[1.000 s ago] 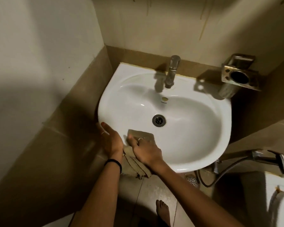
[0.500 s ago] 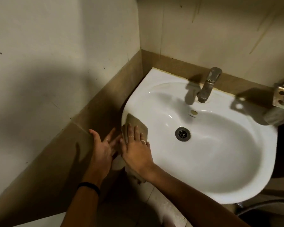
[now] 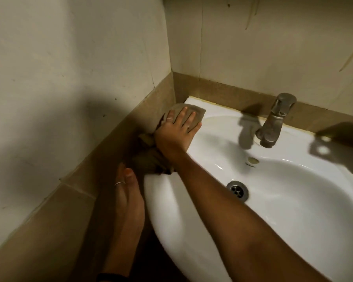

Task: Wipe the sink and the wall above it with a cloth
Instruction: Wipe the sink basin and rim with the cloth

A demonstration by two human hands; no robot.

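A white sink (image 3: 293,210) fills the lower right, with a drain (image 3: 237,190) in its bowl and a metal tap (image 3: 273,121) at the back. My right hand (image 3: 176,130) lies flat, fingers straight, pressing a brown cloth (image 3: 196,111) onto the sink's back left corner. The rest of the cloth hangs bunched over the left rim below my wrist. My left hand (image 3: 128,192) rests with straight fingers against the sink's left outer side, just under the hanging cloth. The pale wall (image 3: 273,47) rises above the sink.
A brown tile band (image 3: 222,90) runs along the wall behind the sink and down the left wall (image 3: 59,78). The gap between the sink and the left wall is narrow and dark. Brown streaks mark the wall at upper right.
My right hand has slid the cloth along the left rim from the near edge to the back left corner. My left hand followed along the sink's outer side. The view shifted left and closer.
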